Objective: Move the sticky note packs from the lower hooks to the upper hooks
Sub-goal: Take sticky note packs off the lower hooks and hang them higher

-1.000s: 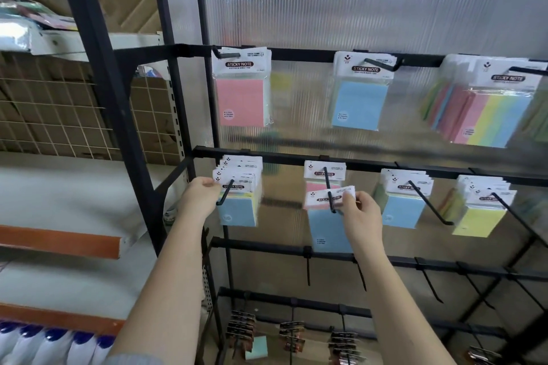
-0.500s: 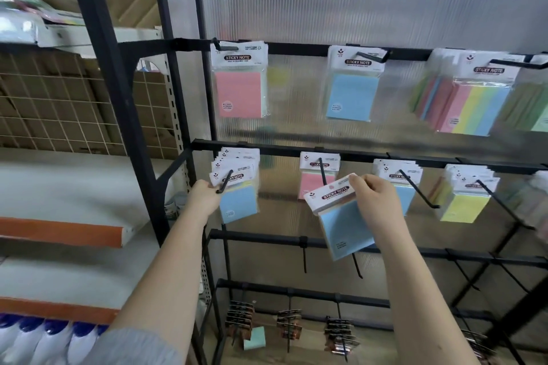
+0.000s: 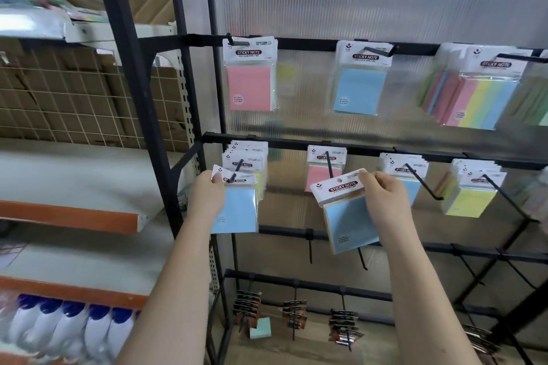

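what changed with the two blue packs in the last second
The right hand has pulled its blue pack off the lower middle hook; it now hangs free, tilted, below the pink pack left there. The left hand has moved its grip onto the front blue pack of the left stack, which is still on its hook. The upper row is unchanged.

Two hands [image 3: 204, 198] [image 3: 382, 201], two held packs [image 3: 237, 207] [image 3: 347, 213]
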Available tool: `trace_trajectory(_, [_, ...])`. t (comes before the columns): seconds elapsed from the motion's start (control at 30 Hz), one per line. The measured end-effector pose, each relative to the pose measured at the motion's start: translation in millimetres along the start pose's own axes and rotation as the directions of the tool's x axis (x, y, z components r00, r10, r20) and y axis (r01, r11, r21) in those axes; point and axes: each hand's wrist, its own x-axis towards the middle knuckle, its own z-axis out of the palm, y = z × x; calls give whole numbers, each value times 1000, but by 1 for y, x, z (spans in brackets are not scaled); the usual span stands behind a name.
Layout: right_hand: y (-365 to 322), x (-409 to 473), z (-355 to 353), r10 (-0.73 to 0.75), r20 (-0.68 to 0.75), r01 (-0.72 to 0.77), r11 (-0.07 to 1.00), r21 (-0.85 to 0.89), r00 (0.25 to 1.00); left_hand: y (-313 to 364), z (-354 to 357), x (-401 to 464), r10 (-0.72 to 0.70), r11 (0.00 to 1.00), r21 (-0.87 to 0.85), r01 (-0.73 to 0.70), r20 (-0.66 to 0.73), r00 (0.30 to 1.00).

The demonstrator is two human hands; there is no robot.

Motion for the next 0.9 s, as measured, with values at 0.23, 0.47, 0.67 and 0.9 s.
trace_trajectory(0.23, [0,-6,-6,-27,-115,37,996,86,993,7,-18,-30,35,998,49,-30,-106,994])
trace_trajectory(0.47, [-5,0,-19,-31,-211,85,964,251,977,31,-18,-35,109,994,6,-109,-123,986])
trace_trajectory(0.67, [-8,13,-47,-56,-254,126,954,271,966,68,-4,-52,176,982,-37,-184,-160,971])
trace_trajectory(0.9, [-6,27,-88,-33,-226,94,960,265,974,122,32,-65,375,886,-216,-410,-185,908])
